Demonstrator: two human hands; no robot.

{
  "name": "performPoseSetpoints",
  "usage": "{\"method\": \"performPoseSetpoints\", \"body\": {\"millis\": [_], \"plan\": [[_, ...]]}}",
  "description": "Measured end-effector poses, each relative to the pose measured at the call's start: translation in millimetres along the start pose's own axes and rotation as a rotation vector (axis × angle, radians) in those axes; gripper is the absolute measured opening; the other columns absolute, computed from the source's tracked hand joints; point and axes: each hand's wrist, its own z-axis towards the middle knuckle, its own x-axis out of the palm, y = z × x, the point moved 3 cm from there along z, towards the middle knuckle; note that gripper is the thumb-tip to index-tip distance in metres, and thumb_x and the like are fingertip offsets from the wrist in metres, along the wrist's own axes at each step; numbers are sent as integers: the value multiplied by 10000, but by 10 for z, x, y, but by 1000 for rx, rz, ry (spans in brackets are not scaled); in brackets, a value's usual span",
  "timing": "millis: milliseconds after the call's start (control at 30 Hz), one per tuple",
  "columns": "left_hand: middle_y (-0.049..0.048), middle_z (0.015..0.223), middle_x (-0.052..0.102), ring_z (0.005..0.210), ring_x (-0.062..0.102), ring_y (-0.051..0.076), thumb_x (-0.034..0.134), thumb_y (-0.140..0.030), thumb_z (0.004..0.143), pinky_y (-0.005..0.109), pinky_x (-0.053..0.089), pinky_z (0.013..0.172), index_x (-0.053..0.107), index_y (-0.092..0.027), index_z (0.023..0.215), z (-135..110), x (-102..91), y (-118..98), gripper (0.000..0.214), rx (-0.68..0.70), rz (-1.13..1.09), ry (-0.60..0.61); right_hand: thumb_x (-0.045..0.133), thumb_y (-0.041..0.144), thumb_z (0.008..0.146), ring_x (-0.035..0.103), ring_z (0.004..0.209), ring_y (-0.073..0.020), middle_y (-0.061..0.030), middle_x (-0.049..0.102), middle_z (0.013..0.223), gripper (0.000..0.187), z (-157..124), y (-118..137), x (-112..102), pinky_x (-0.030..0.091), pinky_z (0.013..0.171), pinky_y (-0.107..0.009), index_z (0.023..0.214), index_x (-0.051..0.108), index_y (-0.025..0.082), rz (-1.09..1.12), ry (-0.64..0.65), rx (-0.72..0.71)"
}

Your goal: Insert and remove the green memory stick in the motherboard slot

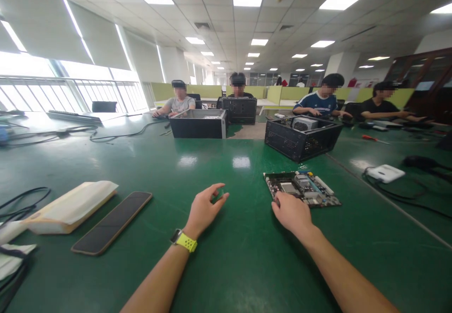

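A computer motherboard (319, 195) with a bare processor socket area lies on the green table, right of centre. At its near left corner is my right hand (292, 210), fingers curled in on the board's edge; the fingertips are partly hidden behind the hand. My left hand (206, 208) hovers over the tabletop left of the board, thumb and forefinger apart, with nothing clearly visible between them. A watch with a yellow-green strap (186, 242) is on the left wrist.
An open black computer case (282, 140) stands behind the motherboard, with another case (199, 127) further left. A dark phone-like slab (113, 223) and a paper-wrapped packet (72, 204) lie left. At right are a white box (385, 173) with cables and a screwdriver (370, 138). Several people sit opposite.
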Motion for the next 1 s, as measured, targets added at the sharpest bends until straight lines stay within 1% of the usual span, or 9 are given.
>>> {"method": "performPoseSetpoints", "body": {"millis": [100,167,267,333,433,500,633,833,1000], "plan": [[35,858,640,748,592,159,542,-431,841,255,460,676,612,-212,1106,-10,47,-42,351,35,23,30,518,362,819,648,765,-268,-143,680,859,233,-193,178,-39,426,627,-331,871,636,168,18,-1,-72],[38,908,647,800,603,174,566,-426,826,272,466,718,590,-231,1145,-19,56,-63,375,76,39,77,555,416,789,642,702,-241,-117,686,763,263,-390,387,-79,414,600,-305,802,662,176,100,63,-224],[39,1002,658,895,613,208,676,-465,723,301,465,799,562,-258,1199,-45,42,-53,532,130,61,244,496,466,829,624,666,-180,-31,691,720,292,-573,593,-157,400,582,-262,814,684,242,356,144,-462],[40,1008,673,919,619,230,734,-489,641,311,465,822,611,-252,1137,-63,10,-15,563,130,77,352,420,416,882,619,740,-173,-13,699,790,303,-515,541,-194,409,641,-265,871,682,264,429,43,-414],[33,1017,684,941,621,231,725,-453,660,310,461,837,654,-246,1045,-67,-55,32,442,111,85,380,481,338,847,574,951,-205,-52,680,1007,257,-290,340,-135,403,809,-306,987,666,226,412,-117,-305],[32,1054,674,970,612,228,709,-419,687,312,452,861,650,-247,1047,-61,-73,33,403,123,76,352,528,283,803,555,995,-200,-47,667,1052,253,-157,252,-14,389,863,-311,1007,662,218,440,-77,-336],[33,1009,674,939,610,205,630,-297,767,299,458,849,665,-232,979,-57,-31,-6,225,159,30,319,522,207,765,580,927,-179,-14,688,939,184,-54,195,185,395,854,-297,842,688,222,503,-7,-329],[47,923,669,868,606,182,534,-205,822,286,464,816,672,-196,882,-69,36,-78,151,188,-70,281,484,211,769,601,853,-175,-32,690,889,215,-54,186,164,425,803,-282,829,690,199,631,-83,-296],[39,917,670,864,606,179,518,-204,839,280,469,805,669,-204,872,-84,68,-142,155,183,-102,275,489,202,748,577,940,-195,-53,675,979,212,-11,131,205,405,878,-310,786,698,189,542,-101,-234]]}}
